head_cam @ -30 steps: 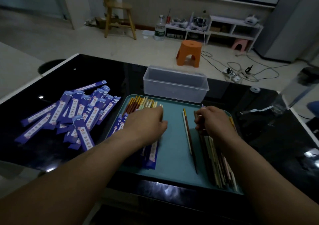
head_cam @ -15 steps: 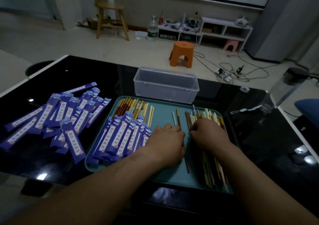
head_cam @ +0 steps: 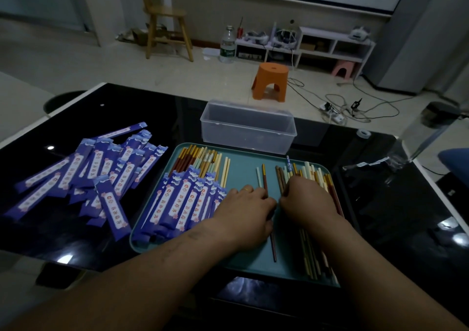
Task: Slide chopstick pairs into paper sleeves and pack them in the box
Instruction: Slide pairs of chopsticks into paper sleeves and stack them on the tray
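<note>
Left hand (head_cam: pixel 250 209) curled, apparently pinching chopstick pair (head_cam: pixel 265 181) on tray (head_cam: pixel 243 168) | right hand (head_cam: pixel 308 201) curled over loose pile (head_cam: pixel 311 252) at 3 o'clock, grip: cannot tell | box (head_cam: pixel 247 127) at 12 o'clock

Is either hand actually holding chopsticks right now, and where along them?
Left hand covers the middle of the separate pair; right hand rests on the loose pile. Grip cannot be told.
</note>
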Demonstrator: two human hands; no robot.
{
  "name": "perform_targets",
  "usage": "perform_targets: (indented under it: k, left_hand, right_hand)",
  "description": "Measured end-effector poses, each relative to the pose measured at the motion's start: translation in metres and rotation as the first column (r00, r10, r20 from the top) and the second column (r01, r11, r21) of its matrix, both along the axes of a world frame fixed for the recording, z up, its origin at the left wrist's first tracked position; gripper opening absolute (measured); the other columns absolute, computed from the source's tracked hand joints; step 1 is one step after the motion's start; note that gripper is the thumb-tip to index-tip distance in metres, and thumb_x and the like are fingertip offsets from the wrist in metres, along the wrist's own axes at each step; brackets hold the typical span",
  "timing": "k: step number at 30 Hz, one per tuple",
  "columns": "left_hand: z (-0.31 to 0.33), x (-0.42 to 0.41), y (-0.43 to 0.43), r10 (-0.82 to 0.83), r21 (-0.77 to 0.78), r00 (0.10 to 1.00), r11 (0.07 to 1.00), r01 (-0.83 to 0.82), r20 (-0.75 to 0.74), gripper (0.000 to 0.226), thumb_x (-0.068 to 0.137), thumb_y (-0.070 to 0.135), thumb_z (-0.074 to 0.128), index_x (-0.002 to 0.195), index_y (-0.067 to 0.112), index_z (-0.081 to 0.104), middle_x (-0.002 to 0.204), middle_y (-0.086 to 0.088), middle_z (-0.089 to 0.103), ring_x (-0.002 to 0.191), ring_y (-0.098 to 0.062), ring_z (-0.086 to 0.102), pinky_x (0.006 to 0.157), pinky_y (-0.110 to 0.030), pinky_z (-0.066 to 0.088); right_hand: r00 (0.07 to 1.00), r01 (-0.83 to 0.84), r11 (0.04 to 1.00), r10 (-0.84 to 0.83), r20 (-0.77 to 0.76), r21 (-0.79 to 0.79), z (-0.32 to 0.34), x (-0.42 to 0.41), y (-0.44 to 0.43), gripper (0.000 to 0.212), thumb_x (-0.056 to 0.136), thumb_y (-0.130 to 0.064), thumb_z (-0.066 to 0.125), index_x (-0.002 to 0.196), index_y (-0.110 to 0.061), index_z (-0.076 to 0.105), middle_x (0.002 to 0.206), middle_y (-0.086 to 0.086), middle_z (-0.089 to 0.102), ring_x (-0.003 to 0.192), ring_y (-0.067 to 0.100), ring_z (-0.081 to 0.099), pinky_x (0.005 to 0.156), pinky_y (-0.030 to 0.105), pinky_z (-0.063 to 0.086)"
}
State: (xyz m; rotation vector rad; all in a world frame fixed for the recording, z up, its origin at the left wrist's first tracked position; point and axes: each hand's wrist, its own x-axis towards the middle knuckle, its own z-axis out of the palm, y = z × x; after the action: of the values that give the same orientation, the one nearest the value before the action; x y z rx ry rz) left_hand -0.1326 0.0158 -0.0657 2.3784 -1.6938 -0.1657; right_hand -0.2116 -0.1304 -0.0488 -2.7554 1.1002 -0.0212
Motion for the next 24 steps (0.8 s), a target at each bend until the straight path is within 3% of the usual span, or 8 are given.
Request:
perform_targets:
  k: [7,13,24]
  left_hand:
    - [-0.002,0.000,0.004,0.028,0.002,0.999,1.000,-0.028,-0.017,0.032,0.100,0.045,0.050,0.126,0.028,0.059,0.128,-0.005,0.054,0.120,-0.027,0.048,0.098,-0.045,0.041]
    - [0.000,-0.001,0.004,0.050,0.016,0.998,0.999,-0.050,-0.034,0.040,0.100,0.045,0.049,0.136,0.027,0.054,0.134,-0.008,0.052,0.125,-0.029,0.047,0.103,-0.049,0.038]
    - [0.006,0.000,0.003,0.119,-0.006,0.988,0.993,-0.121,-0.095,0.030,0.098,0.038,0.052,0.122,0.021,0.051,0.123,-0.008,0.058,0.116,-0.030,0.052,0.097,-0.046,0.040]
  right_hand:
    - [0.999,0.020,1.000,-0.020,-0.028,-0.008,0.010,-0.001,0.008,0.027,0.097,-0.022,0.062,0.071,-0.020,0.052,0.072,-0.001,0.055,0.059,0.013,0.051,0.048,0.026,0.030]
    - [0.997,0.010,1.000,-0.010,-0.071,0.000,0.015,0.001,0.016,0.030,0.097,-0.023,0.062,0.072,-0.019,0.046,0.073,0.000,0.053,0.060,0.014,0.049,0.051,0.027,0.034]
    - [0.984,-0.022,0.998,0.033,-0.177,0.064,0.019,0.010,0.020,0.035,0.097,-0.040,0.062,0.073,-0.019,0.048,0.075,-0.001,0.053,0.062,0.013,0.050,0.057,0.028,0.039]
